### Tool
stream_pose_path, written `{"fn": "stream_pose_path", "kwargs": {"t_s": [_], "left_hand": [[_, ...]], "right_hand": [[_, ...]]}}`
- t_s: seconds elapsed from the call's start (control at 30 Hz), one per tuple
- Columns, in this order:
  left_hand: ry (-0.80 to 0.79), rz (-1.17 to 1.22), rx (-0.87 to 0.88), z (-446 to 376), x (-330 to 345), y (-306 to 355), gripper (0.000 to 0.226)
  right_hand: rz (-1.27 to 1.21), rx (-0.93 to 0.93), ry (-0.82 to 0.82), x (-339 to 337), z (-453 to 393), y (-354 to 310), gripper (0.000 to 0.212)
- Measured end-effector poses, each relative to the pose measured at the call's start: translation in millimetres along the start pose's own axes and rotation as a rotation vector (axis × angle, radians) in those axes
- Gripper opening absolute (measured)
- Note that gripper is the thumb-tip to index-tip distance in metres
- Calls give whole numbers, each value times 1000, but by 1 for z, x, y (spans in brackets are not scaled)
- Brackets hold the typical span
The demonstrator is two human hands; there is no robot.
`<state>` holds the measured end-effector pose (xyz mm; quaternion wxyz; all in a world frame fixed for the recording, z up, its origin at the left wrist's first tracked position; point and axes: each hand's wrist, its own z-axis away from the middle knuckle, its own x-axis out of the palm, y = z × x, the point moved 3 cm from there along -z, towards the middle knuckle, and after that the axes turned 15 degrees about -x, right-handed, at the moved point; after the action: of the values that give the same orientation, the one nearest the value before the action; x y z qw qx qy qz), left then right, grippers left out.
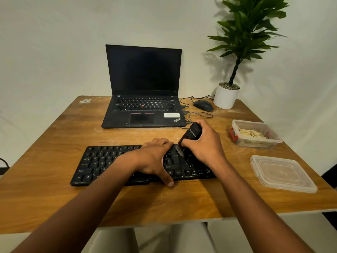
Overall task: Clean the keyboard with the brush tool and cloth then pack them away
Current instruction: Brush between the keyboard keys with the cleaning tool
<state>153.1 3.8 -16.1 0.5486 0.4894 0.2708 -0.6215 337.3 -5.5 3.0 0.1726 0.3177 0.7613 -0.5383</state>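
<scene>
Black keyboard [127, 163] w/ white legends, black brush tool [191, 136], brown woodgrain table [54, 198].

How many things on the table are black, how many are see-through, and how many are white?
Black: 4 – laptop, mouse, keyboard, brush tool
See-through: 2 – plastic box, lid
White: 1 – plant pot
Total: 7
</scene>
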Motion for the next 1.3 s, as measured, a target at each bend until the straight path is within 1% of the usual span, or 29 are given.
{"fn": "stream_pose_path", "kwargs": {"t_s": [0.1, 0.2, 0.27, 0.33, 0.4, 0.43, 0.5, 0.6, 0.67, 0.73, 0.8, 0.83, 0.9, 0.97, 1.07, 1.13, 1.17, 1.23, 1.3], "left_hand": [[-1, 3, -2, -2, 1, -1, 143], [0, 7, -9, -2, 1, -1, 143], [-1, 4, -10, -2, 2, -1, 143], [-1, 2, -10, -1, 1, 0, 143], [-2, 3, -10, -1, 1, 0, 143], [-2, 3, -9, -1, 1, 0, 143], [0, 6, -5, -1, 1, 0, 143], [-5, 13, -2, 0, 1, 0, 142], [-7, 13, -2, 0, 0, 0, 142], [-7, 10, -5, 0, 0, 1, 142], [-7, 11, -6, 0, 0, 1, 142], [-5, 11, -6, 0, 0, 1, 142], [-2, 8, -3, 0, 0, 1, 142], [-2, 9, -1, 0, 1, 0, 142], [-7, 16, -4, -1, 1, -1, 142], [-5, 17, -5, -1, 1, 0, 142], [-6, 17, -5, -1, 1, 0, 142], [-1, 16, -3, -1, 1, 0, 141], [0, 13, -3, 0, 1, 0, 141]], "right_hand": [[114, 10, 2, -5, 3, 2, 57], [261, -19, 28, -15, 1, 1, 65], [267, -35, 64, -18, 0, -1, 66], [161, -31, 81, -13, 1, -3, 62], [42, -15, 53, -4, 3, -4, 56], [28, -12, 33, -1, 4, -4, 54], [78, -14, 15, 0, 6, -1, 55], [233, -24, 25, -16, 4, 4, 61], [298, -36, 31, -27, 2, 3, 61], [255, -30, 41, -30, 1, 0, 60], [119, -17, 46, -21, 2, -4, 58], [67, -11, 37, -15, 4, -5, 57], [38, -4, 3, -3, 7, -5, 57], [106, -10, -11, -2, 9, -5, 60], [307, -39, 19, -13, 6, -3, 67], [353, -42, 43, -19, 2, -2, 68], [331, -34, 54, -20, 1, -3, 65], [203, -14, 61, -15, 0, -6, 59], [81, 6, 34, -5, 3, -7, 56]]}}
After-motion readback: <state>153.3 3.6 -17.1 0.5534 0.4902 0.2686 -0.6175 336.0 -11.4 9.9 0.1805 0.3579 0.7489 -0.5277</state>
